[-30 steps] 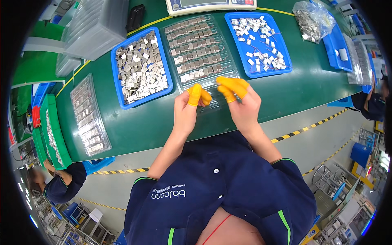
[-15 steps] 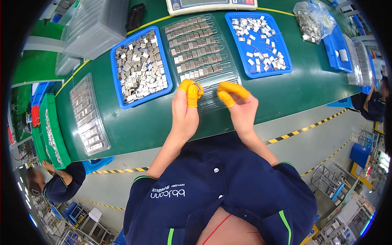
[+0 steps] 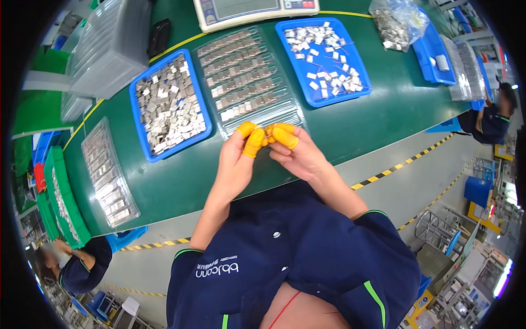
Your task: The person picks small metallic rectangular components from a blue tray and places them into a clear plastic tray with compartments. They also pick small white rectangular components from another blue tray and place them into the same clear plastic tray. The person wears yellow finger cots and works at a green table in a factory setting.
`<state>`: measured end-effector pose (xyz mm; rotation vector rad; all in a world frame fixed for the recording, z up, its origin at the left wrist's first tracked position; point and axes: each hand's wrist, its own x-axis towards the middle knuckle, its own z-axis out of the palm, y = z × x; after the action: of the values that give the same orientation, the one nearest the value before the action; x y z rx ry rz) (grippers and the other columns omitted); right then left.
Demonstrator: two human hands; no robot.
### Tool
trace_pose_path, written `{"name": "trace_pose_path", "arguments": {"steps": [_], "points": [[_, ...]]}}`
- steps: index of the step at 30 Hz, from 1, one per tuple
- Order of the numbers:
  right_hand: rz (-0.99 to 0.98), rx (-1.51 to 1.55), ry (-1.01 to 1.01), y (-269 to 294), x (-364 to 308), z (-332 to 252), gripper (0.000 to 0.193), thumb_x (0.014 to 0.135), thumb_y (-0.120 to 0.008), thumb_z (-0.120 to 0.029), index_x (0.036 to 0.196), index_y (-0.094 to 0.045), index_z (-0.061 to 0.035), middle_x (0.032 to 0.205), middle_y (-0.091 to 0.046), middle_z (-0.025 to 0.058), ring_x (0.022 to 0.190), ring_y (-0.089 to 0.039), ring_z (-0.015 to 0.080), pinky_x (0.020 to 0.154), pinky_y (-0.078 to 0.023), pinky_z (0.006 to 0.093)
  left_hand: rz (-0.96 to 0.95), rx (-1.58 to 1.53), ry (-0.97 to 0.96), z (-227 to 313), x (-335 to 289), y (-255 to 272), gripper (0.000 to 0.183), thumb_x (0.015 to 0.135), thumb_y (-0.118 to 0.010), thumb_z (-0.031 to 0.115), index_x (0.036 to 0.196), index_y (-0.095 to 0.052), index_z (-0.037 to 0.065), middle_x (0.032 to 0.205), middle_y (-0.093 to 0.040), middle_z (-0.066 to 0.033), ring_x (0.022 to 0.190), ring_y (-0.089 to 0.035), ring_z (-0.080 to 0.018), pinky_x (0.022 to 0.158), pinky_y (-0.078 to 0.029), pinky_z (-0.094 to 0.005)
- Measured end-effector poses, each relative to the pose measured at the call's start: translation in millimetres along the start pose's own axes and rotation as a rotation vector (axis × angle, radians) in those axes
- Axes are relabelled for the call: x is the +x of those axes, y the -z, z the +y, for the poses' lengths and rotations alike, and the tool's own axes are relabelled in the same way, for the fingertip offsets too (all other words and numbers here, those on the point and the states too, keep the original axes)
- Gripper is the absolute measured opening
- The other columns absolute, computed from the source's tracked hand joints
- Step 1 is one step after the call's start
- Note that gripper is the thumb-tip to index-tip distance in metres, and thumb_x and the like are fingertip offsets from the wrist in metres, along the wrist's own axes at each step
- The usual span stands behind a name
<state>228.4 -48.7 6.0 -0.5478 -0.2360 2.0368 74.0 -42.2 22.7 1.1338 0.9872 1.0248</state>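
Observation:
Yellow finger cots cover the fingertips of both my hands. My left hand [image 3: 239,152] is pinched closed, and my right hand [image 3: 293,149] is closed against it, fingertips meeting. Whatever lies between the fingertips is hidden. Just beyond them lies a clear ribbed plastic tray [image 3: 268,116] with rows of small metal-and-white connectors [image 3: 241,88]. Left of it, a blue tray [image 3: 205,112] is heaped with similar loose small parts. On the right, another blue tray [image 3: 359,68] holds scattered white connectors with thin wires.
A scale [image 3: 249,13] stands at the back. Stacked clear trays [image 3: 112,49] rise at back left, and a filled plastic tray [image 3: 109,175] lies at left. A bag of parts [image 3: 395,27] and a blue bin [image 3: 430,57] are at right. Co-workers sit at both sides.
My right hand has moved left, from apart to touching my left fingertips, and its fingers have closed. The whole view has shifted slightly, the trays now sitting further left.

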Motion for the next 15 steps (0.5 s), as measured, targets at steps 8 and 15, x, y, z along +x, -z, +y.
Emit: {"name": "trace_pose_path", "arguments": {"steps": [8,15], "points": [[-0.031,-0.150,0.023,3.5,-2.2,-4.9,0.019,0.088,-0.060,-0.014,0.102,-0.062,-0.0015,0.078,-0.058,-0.0006,0.055,-0.038,0.0034,0.050,-0.030,0.0190,-0.058,0.192,-0.043,2.5,4.5,7.9,0.017,0.092,-0.052,0.015,0.093,-0.053,-0.002,0.081,-0.056,-0.0044,0.073,-0.049,-0.0094,0.068,-0.042,-0.0241],[-0.074,-0.883,-0.020,0.8,-2.1,-50.7,0.017,0.079,-0.068,-0.008,0.093,-0.067,0.0016,0.087,-0.065,0.0038,0.077,-0.058,0.0082,0.068,-0.046,0.0209,-0.249,0.595,-0.237,21.7,14.0,9.0,0.011,0.087,-0.053,0.011,0.090,-0.054,0.000,0.085,-0.054,-0.0098,0.081,-0.049,-0.0259,0.075,-0.039,-0.0336]]}}
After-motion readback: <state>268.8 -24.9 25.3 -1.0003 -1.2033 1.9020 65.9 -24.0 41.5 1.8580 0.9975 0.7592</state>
